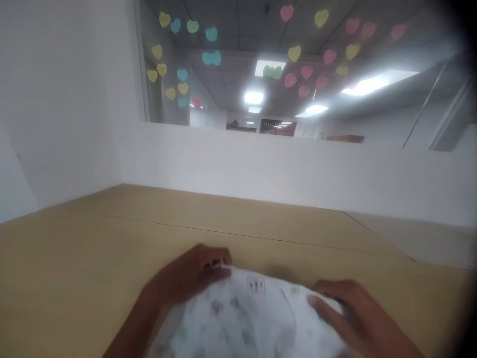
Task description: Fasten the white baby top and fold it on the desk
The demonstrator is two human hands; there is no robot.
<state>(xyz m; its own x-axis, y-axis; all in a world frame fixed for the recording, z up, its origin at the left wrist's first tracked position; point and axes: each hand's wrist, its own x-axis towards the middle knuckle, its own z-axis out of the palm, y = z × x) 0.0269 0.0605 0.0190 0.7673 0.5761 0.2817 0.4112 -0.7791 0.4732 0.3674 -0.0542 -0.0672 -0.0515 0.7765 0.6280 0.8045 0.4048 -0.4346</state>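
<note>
A white soft item with a small green and pink print (242,313) lies at the bottom middle of the head view, running out of the frame. It looks like cloth or a thin padded garment, and a small printed label (256,285) shows near its far edge. My left hand (186,273) grips its far left edge, fingers curled over it. My right hand (346,313) holds its right side, fingers spread across the top. Its underside is hidden.
A tan wooden tabletop (112,238) with a thin seam spreads beneath the item. A white partition wall (261,169) rises behind it. Above that, a glass pane (238,40) carries several heart-shaped paper notes in yellow, blue, green and pink.
</note>
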